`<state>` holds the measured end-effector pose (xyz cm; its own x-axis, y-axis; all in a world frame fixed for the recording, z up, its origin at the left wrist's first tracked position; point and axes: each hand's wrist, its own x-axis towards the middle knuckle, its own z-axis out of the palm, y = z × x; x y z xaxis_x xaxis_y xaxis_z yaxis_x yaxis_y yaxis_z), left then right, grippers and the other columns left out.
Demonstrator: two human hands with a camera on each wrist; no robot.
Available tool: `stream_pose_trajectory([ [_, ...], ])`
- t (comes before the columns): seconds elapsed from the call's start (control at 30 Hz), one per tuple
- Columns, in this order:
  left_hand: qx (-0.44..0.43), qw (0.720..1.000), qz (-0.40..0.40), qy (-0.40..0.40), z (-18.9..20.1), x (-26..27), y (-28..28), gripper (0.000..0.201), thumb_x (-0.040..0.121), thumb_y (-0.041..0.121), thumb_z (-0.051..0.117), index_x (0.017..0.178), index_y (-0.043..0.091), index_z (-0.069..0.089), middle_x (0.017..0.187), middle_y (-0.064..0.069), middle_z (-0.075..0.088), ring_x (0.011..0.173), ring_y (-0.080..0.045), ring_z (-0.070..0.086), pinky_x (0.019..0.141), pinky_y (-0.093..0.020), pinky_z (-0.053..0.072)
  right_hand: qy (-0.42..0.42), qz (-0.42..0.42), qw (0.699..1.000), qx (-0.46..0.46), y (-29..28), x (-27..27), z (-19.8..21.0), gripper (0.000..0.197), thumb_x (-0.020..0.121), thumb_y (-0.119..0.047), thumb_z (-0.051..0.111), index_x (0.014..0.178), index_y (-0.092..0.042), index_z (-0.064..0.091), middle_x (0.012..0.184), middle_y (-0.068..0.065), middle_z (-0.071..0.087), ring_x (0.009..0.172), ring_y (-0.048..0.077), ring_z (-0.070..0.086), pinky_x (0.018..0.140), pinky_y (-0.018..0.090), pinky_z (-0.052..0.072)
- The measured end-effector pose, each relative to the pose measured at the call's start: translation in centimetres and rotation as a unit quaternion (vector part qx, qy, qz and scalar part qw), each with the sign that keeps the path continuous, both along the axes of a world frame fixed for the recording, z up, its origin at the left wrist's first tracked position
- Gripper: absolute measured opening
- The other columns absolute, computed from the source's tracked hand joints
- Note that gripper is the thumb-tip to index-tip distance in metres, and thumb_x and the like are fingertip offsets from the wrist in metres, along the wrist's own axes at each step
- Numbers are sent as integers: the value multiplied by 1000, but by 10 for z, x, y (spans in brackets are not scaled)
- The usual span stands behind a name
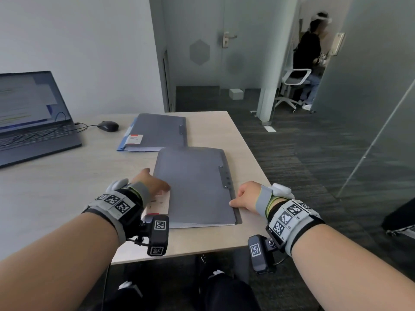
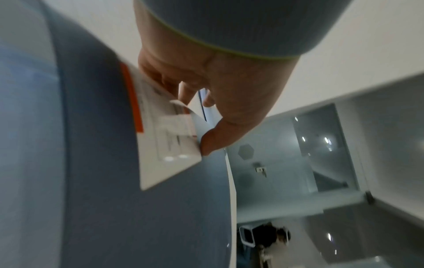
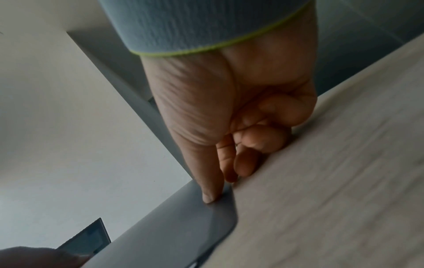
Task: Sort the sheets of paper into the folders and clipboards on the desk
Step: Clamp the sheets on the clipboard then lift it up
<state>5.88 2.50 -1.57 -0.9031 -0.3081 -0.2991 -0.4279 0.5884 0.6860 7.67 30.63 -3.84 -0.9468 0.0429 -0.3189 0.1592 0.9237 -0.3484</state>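
A grey folder (image 1: 193,187) lies shut at the desk's near right, with white sheet edges (image 1: 202,225) showing along its near side. My left hand (image 1: 161,187) is at its left edge and pinches the cover beside a white label with a red stripe (image 2: 165,137); thumb and fingers (image 2: 206,145) close on that edge. My right hand (image 1: 238,200) holds the folder's near right corner (image 3: 206,217): the thumb (image 3: 210,197) presses on top and the other fingers curl against the desk. A second grey folder (image 1: 159,131) lies farther back on a blue folder (image 1: 122,147).
An open laptop (image 1: 29,122) stands at the far left with a black mouse (image 1: 107,126) beside it. The desk's right edge (image 1: 253,162) runs close to the near folder. A person sits on a white chair (image 1: 296,81) beyond a glass partition.
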Motion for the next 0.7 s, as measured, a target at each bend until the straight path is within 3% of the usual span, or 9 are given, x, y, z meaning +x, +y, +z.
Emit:
stream_pose_trajectory([
  [0.03,64,997,31,0,-1,0,-6,55,75,17,80,121,4,54,103,-17,67,90,-36,66,89,-45,53,5,1,1000,-1,0,1,0,32,78,-45,72,67,-21,54,76,2,65,75,24,63,80,31,51],
  [0.1,195,978,67,-12,-5,5,-13,41,78,12,78,111,-6,62,79,-17,70,66,-33,69,76,-49,59,10,-2,1000,-2,0,1,0,32,78,-44,72,67,-21,54,77,2,64,75,23,60,79,30,51],
  [0.13,249,967,62,-8,-7,9,-17,36,80,8,75,112,-3,63,76,-16,70,58,-31,68,66,-46,60,9,-2,1000,-3,-1,1,-1,31,78,-44,73,67,-21,54,77,2,65,75,22,59,79,31,51],
  [0.2,322,947,15,-4,-10,18,-17,38,84,0,67,121,9,60,85,-17,72,58,-29,70,54,-39,58,7,-4,1000,-7,0,0,-1,31,77,-46,73,69,-20,57,76,2,66,73,22,60,79,31,51],
  [0.33,400,915,-54,21,-16,28,-28,72,77,-5,67,135,35,50,110,-16,73,90,-42,71,72,-56,58,1,-19,999,-37,1,-3,-3,35,72,-49,77,69,-20,57,71,2,64,63,22,56,71,30,50],
  [0.43,417,903,-54,84,-16,27,-39,79,80,-12,61,140,39,46,112,-16,72,84,-42,71,68,-52,60,49,-44,992,-108,-5,-11,-9,40,68,-57,75,76,-20,60,72,0,64,59,19,53,66,31,48],
  [0.57,443,885,-60,130,-14,23,-51,81,84,-9,60,140,48,44,112,-11,73,81,-38,72,67,-48,60,66,-64,957,-276,-30,-15,-1,30,85,-49,67,98,-23,62,86,-2,67,69,17,62,54,24,46],
  [0.63,457,877,-45,145,-14,16,-62,83,79,-5,65,138,50,45,114,-8,73,84,-36,72,69,-48,59,53,-61,931,-356,-44,-22,-1,27,85,-41,69,107,-28,59,103,-4,70,87,18,69,64,32,55],
  [0.7,466,872,-25,149,-11,7,-70,81,73,1,69,137,46,48,114,-6,73,86,-35,73,71,-48,59,25,-67,890,-449,-59,-31,-4,28,87,-25,68,114,-27,60,109,-2,73,91,21,71,72,43,58],
])
